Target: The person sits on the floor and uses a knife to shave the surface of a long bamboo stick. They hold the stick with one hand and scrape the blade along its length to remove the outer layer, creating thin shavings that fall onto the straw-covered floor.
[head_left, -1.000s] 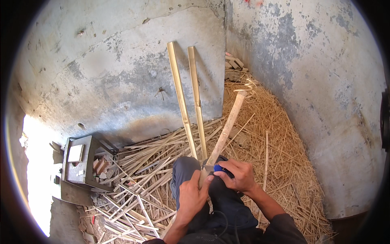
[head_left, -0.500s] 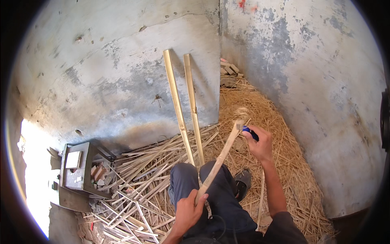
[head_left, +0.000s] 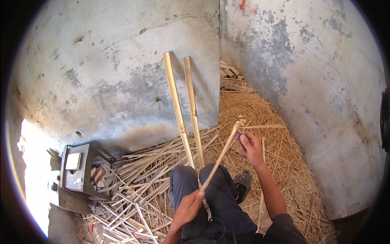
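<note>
A long, pale bamboo strip (head_left: 221, 156) slants up and away from my lap across my right thigh. My left hand (head_left: 188, 208) is closed round its near end. Close to the far end of the strip, my right hand (head_left: 252, 150) grips a small blue-handled tool (head_left: 240, 134). The tool's working edge is too small to make out. Thin curled shavings (head_left: 242, 119) cling to the strip's far tip.
Two split bamboo poles (head_left: 174, 93) lean against the stained wall (head_left: 122, 81) ahead. Loose strips (head_left: 142, 175) cover the floor to the left, shavings (head_left: 292, 179) the right. At left stands a dark box-like stand (head_left: 83, 166); bricks (head_left: 231, 71) lie in the corner.
My right hand has moved slightly down and left with the blue-handled tool. The strip has turned narrower to view, and curled shavings now show at its tip.
</note>
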Motion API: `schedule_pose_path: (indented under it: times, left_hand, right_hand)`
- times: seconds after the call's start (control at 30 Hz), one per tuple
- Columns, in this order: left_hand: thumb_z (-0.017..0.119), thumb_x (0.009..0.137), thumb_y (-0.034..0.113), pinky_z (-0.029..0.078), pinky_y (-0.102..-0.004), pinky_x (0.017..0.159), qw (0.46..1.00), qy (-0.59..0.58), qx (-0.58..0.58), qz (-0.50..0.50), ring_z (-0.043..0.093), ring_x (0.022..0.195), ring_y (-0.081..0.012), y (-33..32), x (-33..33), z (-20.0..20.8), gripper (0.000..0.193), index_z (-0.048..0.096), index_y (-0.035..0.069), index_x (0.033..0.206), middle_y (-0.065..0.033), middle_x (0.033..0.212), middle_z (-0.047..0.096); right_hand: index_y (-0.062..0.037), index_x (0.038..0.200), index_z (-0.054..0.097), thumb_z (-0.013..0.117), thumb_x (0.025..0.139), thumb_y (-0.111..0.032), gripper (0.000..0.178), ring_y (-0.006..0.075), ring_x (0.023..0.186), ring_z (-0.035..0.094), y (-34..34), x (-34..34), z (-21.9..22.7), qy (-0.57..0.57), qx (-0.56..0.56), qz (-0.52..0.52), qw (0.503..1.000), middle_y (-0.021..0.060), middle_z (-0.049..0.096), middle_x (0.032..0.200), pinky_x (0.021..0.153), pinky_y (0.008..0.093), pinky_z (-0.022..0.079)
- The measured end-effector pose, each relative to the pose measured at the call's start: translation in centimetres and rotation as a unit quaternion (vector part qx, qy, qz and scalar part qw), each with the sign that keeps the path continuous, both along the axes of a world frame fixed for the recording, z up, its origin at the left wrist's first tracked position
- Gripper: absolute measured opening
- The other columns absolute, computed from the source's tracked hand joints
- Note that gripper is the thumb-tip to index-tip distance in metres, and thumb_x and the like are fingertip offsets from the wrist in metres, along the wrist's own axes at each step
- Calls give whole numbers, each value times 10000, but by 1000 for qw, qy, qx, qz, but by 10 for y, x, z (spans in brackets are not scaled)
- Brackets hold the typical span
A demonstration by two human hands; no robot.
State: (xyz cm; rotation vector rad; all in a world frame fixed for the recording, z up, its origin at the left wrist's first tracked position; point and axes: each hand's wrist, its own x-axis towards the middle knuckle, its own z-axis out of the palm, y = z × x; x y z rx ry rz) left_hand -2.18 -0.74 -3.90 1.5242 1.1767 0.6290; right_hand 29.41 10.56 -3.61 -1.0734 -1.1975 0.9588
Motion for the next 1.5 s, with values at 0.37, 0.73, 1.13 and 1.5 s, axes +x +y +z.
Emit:
schedule_pose_path:
  times: [0.37, 0.73, 1.13, 1.5]
  left_hand:
    - [427, 1206, 359, 426, -421, 643, 997, -75, 33, 14, 538, 647, -275, 22, 18, 6, 458, 582, 5, 960, -120, 694, 548]
    - [516, 1168, 340, 438, -643, 711, 986, 67, 138, 71, 635, 809, -572, 15, 31, 25, 366, 578, 10, 1022, -307, 796, 652]
    - [490, 1177, 298, 409, -599, 634, 986, 75, 127, 78, 598, 737, -557, 3, 31, 25, 377, 570, 0, 959, -295, 746, 596]
    - [500, 1166, 342, 450, -663, 737, 985, 128, 96, 61, 637, 791, -578, -17, 20, -2, 360, 604, 28, 1023, -314, 774, 655]
  right_hand:
    - [-80, 1082, 774, 798, 990, -359, 294, 272, 665, 726, -73, -77, 2, -367, 219, -9, 904, 74, 708, 831, 563, 378, 547]
    - [-79, 1062, 777, 812, 974, -345, 282, 286, 652, 723, -75, -82, 12, -393, 225, -47, 890, 80, 722, 836, 548, 387, 551]
    - [-46, 1029, 793, 833, 962, -347, 310, 285, 700, 770, -40, -47, 21, -388, 233, -94, 887, 114, 790, 905, 585, 373, 578]
    - [-55, 1050, 812, 779, 1002, -419, 368, 300, 710, 756, 12, 0, 33, -392, 173, -147, 891, 124, 787, 870, 634, 393, 572]
